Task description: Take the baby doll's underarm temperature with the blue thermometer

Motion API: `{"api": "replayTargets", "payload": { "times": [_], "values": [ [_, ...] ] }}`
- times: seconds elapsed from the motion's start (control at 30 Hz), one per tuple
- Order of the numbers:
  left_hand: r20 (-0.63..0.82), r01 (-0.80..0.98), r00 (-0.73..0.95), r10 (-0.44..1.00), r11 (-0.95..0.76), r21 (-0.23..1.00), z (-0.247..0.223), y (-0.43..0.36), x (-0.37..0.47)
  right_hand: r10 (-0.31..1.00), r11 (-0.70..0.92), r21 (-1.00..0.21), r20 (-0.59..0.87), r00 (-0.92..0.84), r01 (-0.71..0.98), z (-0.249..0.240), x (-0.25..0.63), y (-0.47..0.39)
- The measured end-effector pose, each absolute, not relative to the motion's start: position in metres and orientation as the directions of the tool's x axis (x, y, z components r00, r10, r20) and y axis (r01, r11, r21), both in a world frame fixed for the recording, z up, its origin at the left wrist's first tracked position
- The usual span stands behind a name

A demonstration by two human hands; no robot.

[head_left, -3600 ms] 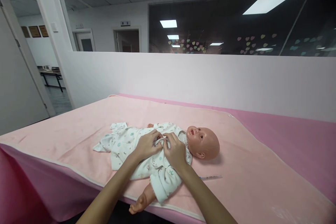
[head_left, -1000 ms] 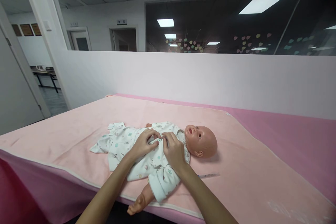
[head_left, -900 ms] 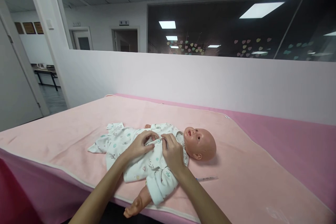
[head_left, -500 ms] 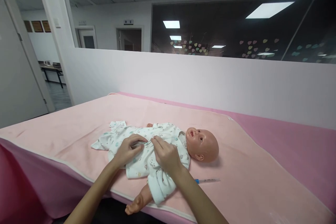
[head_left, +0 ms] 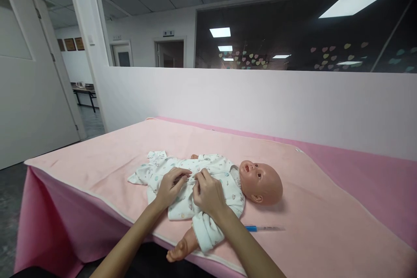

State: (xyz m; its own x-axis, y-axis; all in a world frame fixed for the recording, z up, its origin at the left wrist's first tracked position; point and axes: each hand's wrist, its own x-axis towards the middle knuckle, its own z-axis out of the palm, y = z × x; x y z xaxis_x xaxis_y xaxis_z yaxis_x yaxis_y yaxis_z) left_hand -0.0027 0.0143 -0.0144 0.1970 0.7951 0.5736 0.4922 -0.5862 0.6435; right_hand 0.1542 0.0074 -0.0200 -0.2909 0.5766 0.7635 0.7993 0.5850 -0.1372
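A baby doll (head_left: 262, 182) lies on its back with its head to the right, dressed in white printed clothes (head_left: 182, 209). My left hand (head_left: 171, 186) rests on the front of the clothes, fingers bent and closed on the fabric edge near the middle. Close beside it on the right, my right hand (head_left: 208, 191) pinches the clothes at the doll's chest. The fingertips of both hands are a short distance apart. One bare doll hand sticks out of a sleeve toward the front edge. Next to my right forearm lies a thin clear stick with a blue end (head_left: 251, 228).
The doll lies on a pink padded cover (head_left: 312, 208) whose front edge hangs down in folds. Behind it stands a low white wall (head_left: 260, 104) with dark glass above. A white door (head_left: 35, 78) stands at the left.
The camera view has turned slightly left, so the scene sits further right. My right hand's fingers have curled in more on the clothes. The doll lies as before.
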Motion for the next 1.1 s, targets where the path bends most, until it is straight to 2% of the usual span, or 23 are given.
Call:
{"api": "replayTargets", "payload": {
  "times": [0.1, 0.37, 0.6, 0.8, 1.1],
  "values": [
    [0.605, 0.516, 0.228, 0.763, -0.622, 0.589, -0.012, 0.011, -0.001, 0.566, 0.622, -0.152, 0.765, -0.307, 0.768, -0.02, 0.155, 0.008],
    [0.652, 0.683, 0.326, 0.685, -0.648, 0.339, -0.011, 0.006, 0.007, 0.583, 0.613, -0.166, 0.754, -0.301, 0.773, -0.024, 0.154, 0.011],
    [0.685, 0.753, 0.322, 0.653, -0.615, 0.233, -0.016, 0.009, 0.01, 0.583, 0.605, -0.161, 0.756, -0.296, 0.78, -0.026, 0.155, 0.012],
    [0.702, 0.761, 0.332, 0.63, -0.618, 0.195, -0.019, 0.011, 0.011, 0.596, 0.59, -0.17, 0.751, -0.283, 0.789, -0.027, 0.154, 0.014],
    [0.728, 0.74, 0.294, 0.62, -0.63, 0.238, -0.021, 0.01, 0.007, 0.582, 0.578, -0.173, 0.773, -0.254, 0.798, -0.024, 0.154, 0.013]
  ]
}}
